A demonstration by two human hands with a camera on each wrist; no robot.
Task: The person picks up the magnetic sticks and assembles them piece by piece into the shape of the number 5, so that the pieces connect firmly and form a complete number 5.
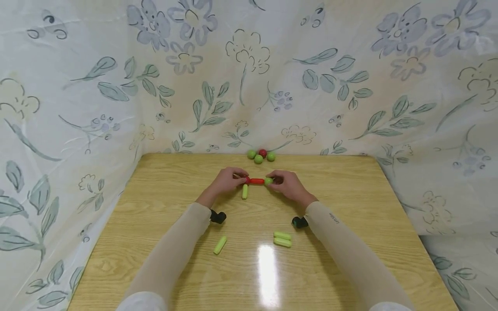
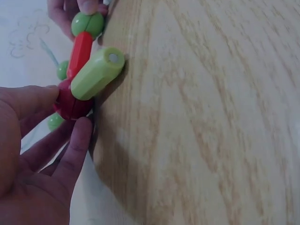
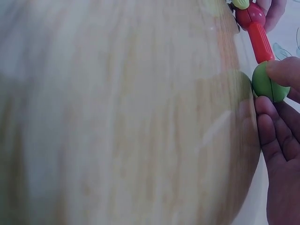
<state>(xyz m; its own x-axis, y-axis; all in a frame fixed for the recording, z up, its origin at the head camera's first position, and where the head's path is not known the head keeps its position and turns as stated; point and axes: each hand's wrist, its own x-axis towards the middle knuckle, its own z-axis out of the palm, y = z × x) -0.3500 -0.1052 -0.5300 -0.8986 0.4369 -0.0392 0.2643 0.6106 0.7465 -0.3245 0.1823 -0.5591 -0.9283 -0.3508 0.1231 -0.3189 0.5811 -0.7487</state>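
My left hand (image 1: 230, 179) pinches a dark red ball (image 2: 72, 101) between thumb and fingers. From that ball a red rod (image 1: 257, 181) runs across to a green ball (image 3: 269, 83), which my right hand (image 1: 288, 185) pinches. A light green rod (image 2: 99, 72) also touches the red ball and points toward the near side of the table; its free end shows a small silvery disc. In the head view, the red ball is mostly covered by my left fingers. The joined pieces lie at or just above the wooden surface; which one, I cannot tell.
Several balls, green ones (image 1: 258, 159) and a red one (image 1: 263, 153), sit together at the table's back edge by the floral cloth (image 1: 249, 86). Nearer me lie a single light green rod (image 1: 220, 245) at left and two side by side (image 1: 282, 239) at right on the wooden table (image 1: 155, 259).
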